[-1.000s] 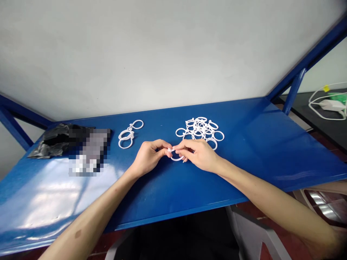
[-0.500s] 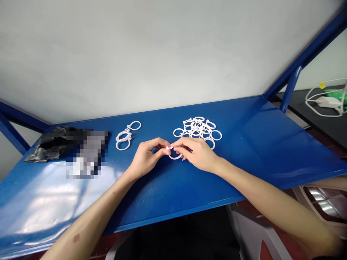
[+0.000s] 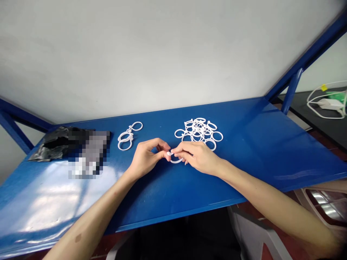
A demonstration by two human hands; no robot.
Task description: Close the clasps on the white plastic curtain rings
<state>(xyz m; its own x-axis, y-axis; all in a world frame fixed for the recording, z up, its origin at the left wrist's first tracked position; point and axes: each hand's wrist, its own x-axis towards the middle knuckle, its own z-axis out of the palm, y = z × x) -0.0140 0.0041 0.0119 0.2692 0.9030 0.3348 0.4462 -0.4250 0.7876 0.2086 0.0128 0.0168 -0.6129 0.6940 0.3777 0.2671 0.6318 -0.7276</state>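
Observation:
A white plastic ring (image 3: 176, 161) with a small knob is pinched between my two hands above the blue tabletop. My left hand (image 3: 148, 156) grips the knob end between thumb and index finger. From the other side, my right hand (image 3: 199, 156) pinches the same ring; some of its fingers are tucked out of sight behind it. Just beyond my right hand lies a heap of similar white rings (image 3: 199, 130), overlapping one another. A smaller group of white rings (image 3: 125, 137) rests left of my left hand, also with little knobs.
A crumpled black plastic bag (image 3: 55, 142) lies at the left of the blue table (image 3: 244, 144), beside a blurred-out flat item (image 3: 93, 151). A pale wall (image 3: 162, 54) rises behind. White cable with an adapter (image 3: 329, 104) sits on a dark surface at right.
The pinched ring is turned slightly, and its knob shows more clearly at my left fingertips. Both hands stay at nearly the same spot; the view shifts a little.

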